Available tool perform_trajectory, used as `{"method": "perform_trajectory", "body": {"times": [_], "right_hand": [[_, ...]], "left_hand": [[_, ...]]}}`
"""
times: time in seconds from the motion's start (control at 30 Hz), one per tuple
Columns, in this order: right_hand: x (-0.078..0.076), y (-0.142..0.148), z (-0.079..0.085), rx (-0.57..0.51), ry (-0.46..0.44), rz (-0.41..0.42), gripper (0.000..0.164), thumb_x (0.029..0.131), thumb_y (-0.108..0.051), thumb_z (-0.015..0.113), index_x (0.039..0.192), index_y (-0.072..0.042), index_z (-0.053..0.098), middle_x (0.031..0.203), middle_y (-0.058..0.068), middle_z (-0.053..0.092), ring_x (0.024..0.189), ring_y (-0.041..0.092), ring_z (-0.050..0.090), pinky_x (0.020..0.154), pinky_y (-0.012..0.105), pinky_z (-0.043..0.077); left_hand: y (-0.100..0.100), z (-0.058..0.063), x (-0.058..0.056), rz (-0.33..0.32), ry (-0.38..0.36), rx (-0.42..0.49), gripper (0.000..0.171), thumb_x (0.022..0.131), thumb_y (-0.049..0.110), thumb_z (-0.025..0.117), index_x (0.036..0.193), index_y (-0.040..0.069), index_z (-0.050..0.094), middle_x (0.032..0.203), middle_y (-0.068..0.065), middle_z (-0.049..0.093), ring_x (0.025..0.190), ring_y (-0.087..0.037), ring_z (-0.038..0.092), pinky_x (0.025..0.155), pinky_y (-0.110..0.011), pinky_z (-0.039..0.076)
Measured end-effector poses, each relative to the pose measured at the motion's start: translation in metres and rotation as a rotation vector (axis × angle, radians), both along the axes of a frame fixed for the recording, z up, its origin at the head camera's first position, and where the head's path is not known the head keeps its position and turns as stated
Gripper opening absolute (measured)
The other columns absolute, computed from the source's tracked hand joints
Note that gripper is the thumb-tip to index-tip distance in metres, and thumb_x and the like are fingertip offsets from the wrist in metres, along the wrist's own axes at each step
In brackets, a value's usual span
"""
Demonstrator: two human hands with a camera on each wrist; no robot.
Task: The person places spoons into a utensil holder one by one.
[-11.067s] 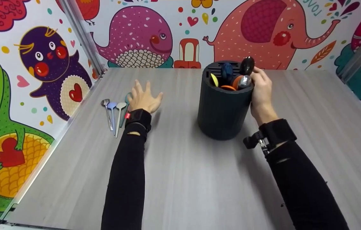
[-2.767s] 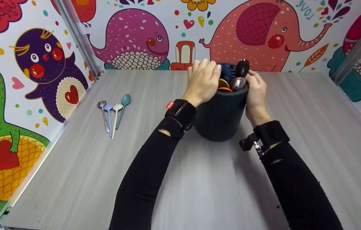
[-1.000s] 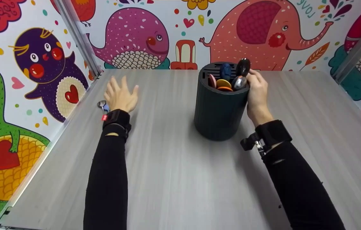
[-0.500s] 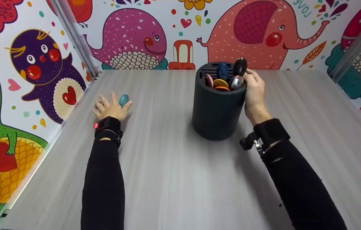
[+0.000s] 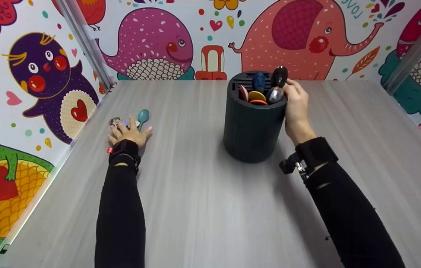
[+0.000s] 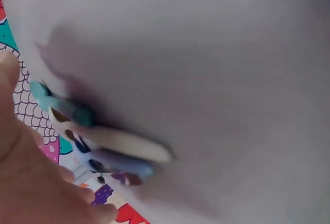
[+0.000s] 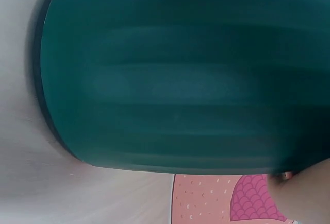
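Spread fingers of my left hand (image 5: 130, 134) hover over or touch several small spoons at the left; contact is unclear. A teal spoon (image 5: 143, 116) shows beside the thumb, and a metal spoon (image 5: 114, 121) peeks past the fingers. Handles of a white spoon (image 6: 129, 144) and a lavender spoon (image 6: 121, 162) appear in the left wrist view, blurred. My right hand (image 5: 297, 111) rests against the right side of a dark green utensil holder (image 5: 253, 130), its fingertips partly hidden behind a black spoon (image 5: 279, 76). The ribbed holder wall fills most of the right wrist view.
Upright in the holder are a blue utensil (image 5: 258, 82), a pink one (image 5: 244, 93), a yellow one (image 5: 257, 96), an orange one (image 5: 258, 102) and a shiny metal spoon (image 5: 275, 95). Cartoon-printed walls (image 5: 151, 37) bound the grey table (image 5: 195, 204) at the back and sides.
My left hand went from the spoons to the holder, then back to the spoons, lately drawing slightly nearer. A pink utensil now stands where yellow was; yellow sits further right. My right hand stays.
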State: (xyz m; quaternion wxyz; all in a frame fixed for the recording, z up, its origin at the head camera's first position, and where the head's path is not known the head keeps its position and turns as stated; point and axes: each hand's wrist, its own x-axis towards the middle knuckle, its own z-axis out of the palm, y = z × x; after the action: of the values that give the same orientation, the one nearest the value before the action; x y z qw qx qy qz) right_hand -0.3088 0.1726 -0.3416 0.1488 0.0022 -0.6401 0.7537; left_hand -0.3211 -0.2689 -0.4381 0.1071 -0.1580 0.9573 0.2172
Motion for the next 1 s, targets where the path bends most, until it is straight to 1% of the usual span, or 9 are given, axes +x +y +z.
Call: {"method": "perform_trajectory", "body": {"times": [0.17, 0.33, 0.47, 0.5, 0.6, 0.73, 0.77, 0.83, 1.0], "right_hand": [[0.000, 0.001, -0.001, 0.007, -0.005, -0.001, 0.034, 0.103, -0.019, 0.047, 0.130, -0.004, 0.062, 0.119, 0.006, 0.058, 0.108, 0.017, 0.050, 0.092, 0.027, 0.042], [0.000, 0.000, -0.001, 0.013, -0.014, 0.000, 0.035, 0.103, -0.020, 0.047, 0.131, -0.004, 0.062, 0.122, 0.007, 0.057, 0.111, 0.017, 0.050, 0.095, 0.028, 0.042], [0.000, 0.001, 0.000, 0.014, -0.011, -0.004, 0.035, 0.102, -0.021, 0.048, 0.129, -0.005, 0.063, 0.122, 0.007, 0.058, 0.111, 0.017, 0.050, 0.095, 0.028, 0.041], [0.000, 0.001, 0.000, 0.017, -0.011, -0.003, 0.035, 0.102, -0.021, 0.048, 0.129, -0.005, 0.063, 0.121, 0.007, 0.058, 0.111, 0.017, 0.050, 0.095, 0.028, 0.041], [0.000, 0.001, 0.000, 0.021, -0.014, -0.001, 0.035, 0.103, -0.021, 0.048, 0.130, -0.005, 0.063, 0.123, 0.007, 0.058, 0.112, 0.017, 0.049, 0.096, 0.029, 0.041], [0.000, 0.002, 0.000, 0.023, -0.024, 0.000, 0.038, 0.103, -0.021, 0.047, 0.134, -0.004, 0.061, 0.126, 0.008, 0.056, 0.115, 0.018, 0.048, 0.099, 0.030, 0.040], [0.000, 0.002, 0.000, 0.022, -0.024, -0.001, 0.038, 0.103, -0.021, 0.047, 0.134, -0.004, 0.061, 0.127, 0.008, 0.056, 0.115, 0.018, 0.047, 0.099, 0.030, 0.040], [0.000, 0.002, 0.000, 0.020, -0.024, -0.005, 0.039, 0.102, -0.020, 0.047, 0.135, -0.003, 0.061, 0.127, 0.008, 0.056, 0.116, 0.018, 0.047, 0.099, 0.029, 0.040], [0.000, 0.002, 0.000, 0.021, -0.024, 0.004, 0.039, 0.103, -0.020, 0.045, 0.136, -0.004, 0.059, 0.126, 0.008, 0.055, 0.113, 0.019, 0.048, 0.097, 0.029, 0.041]], "left_hand": [[0.004, -0.001, 0.003, -0.005, -0.060, -0.002, 0.087, 0.105, 0.057, 0.033, 0.161, 0.009, -0.012, 0.159, -0.034, -0.024, 0.145, -0.056, -0.022, 0.114, -0.069, -0.008], [0.009, 0.008, 0.010, -0.014, -0.097, 0.004, 0.081, 0.107, 0.050, 0.033, 0.161, 0.007, -0.011, 0.159, -0.036, -0.022, 0.145, -0.058, -0.018, 0.117, -0.067, -0.004], [0.014, 0.015, 0.015, -0.043, -0.114, -0.004, 0.078, 0.109, 0.044, 0.032, 0.161, 0.006, -0.011, 0.159, -0.036, -0.022, 0.144, -0.058, -0.019, 0.118, -0.064, -0.004], [0.015, 0.015, 0.016, -0.049, -0.115, 0.001, 0.077, 0.109, 0.043, 0.032, 0.161, 0.005, -0.011, 0.159, -0.036, -0.022, 0.144, -0.058, -0.020, 0.118, -0.063, -0.006], [0.011, 0.006, 0.011, -0.065, -0.103, 0.003, 0.077, 0.109, 0.042, 0.032, 0.161, 0.006, -0.011, 0.159, -0.035, -0.024, 0.144, -0.057, -0.023, 0.117, -0.063, -0.008], [0.019, 0.013, 0.020, -0.089, -0.100, -0.003, 0.076, 0.108, 0.044, 0.031, 0.162, 0.008, -0.009, 0.160, -0.033, -0.023, 0.145, -0.056, -0.021, 0.118, -0.064, -0.006], [0.024, 0.018, 0.025, -0.088, -0.104, -0.007, 0.075, 0.108, 0.044, 0.030, 0.162, 0.009, -0.009, 0.161, -0.031, -0.022, 0.146, -0.055, -0.020, 0.117, -0.065, -0.005], [0.027, 0.018, 0.026, -0.096, -0.105, -0.017, 0.077, 0.108, 0.048, 0.028, 0.162, 0.010, -0.010, 0.162, -0.030, -0.022, 0.146, -0.054, -0.021, 0.117, -0.064, -0.006], [0.033, 0.015, 0.026, -0.116, -0.097, -0.048, 0.074, 0.108, 0.046, 0.024, 0.162, 0.008, -0.009, 0.161, -0.033, -0.021, 0.146, -0.055, -0.020, 0.119, -0.060, -0.009]]}}
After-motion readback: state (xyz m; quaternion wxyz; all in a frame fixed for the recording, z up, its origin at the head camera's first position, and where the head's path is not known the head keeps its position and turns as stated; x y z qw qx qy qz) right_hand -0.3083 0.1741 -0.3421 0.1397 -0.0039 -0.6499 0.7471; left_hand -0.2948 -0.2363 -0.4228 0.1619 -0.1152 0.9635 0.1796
